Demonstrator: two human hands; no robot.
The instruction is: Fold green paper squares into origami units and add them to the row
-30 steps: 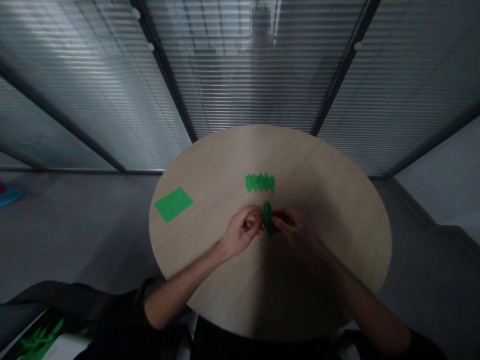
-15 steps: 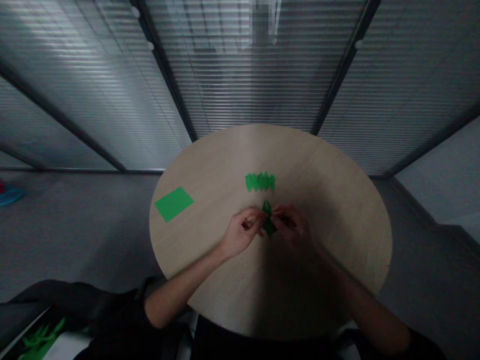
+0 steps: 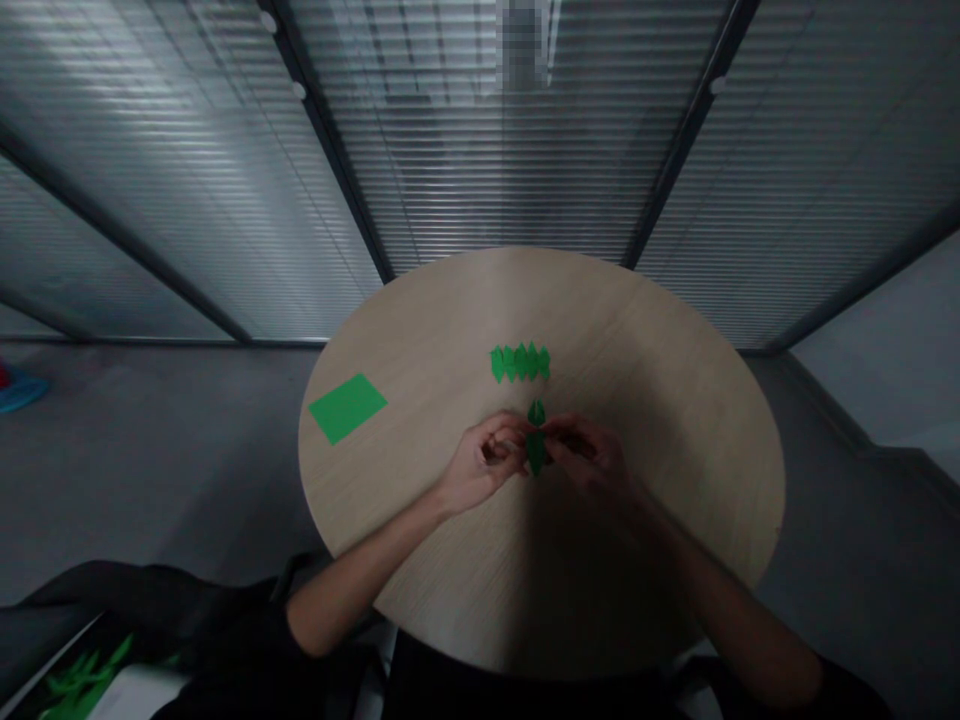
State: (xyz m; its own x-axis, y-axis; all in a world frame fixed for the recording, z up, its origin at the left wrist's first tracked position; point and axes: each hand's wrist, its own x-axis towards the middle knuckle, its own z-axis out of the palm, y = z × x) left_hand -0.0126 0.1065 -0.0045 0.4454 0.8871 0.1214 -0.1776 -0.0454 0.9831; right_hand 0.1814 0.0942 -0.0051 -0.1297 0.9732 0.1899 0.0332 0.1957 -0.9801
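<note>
Between my two hands is a small folded green paper (image 3: 535,453), narrow and pointed at its near end, with a split-looking far end. My left hand (image 3: 491,455) pinches its left side, fingers curled. From the right, my right hand (image 3: 586,450) pinches the opposite side, partly in shadow. The fingertips cover the middle of the paper. Just beyond my hands, several folded green paper pieces (image 3: 520,362) stand in a tight row on the round wooden table (image 3: 427,330).
A flat green paper sheet (image 3: 348,408) lies near the table's left edge. At lower left, a container holds more green pieces (image 3: 86,680) beside a white object (image 3: 139,692). Glass partitions with blinds (image 3: 517,180) stand behind the table. A blue object (image 3: 21,393) is on the floor.
The folded paper has turned slightly and now points more straight away from me. Both hands keep their pinch with only small finger shifts.
</note>
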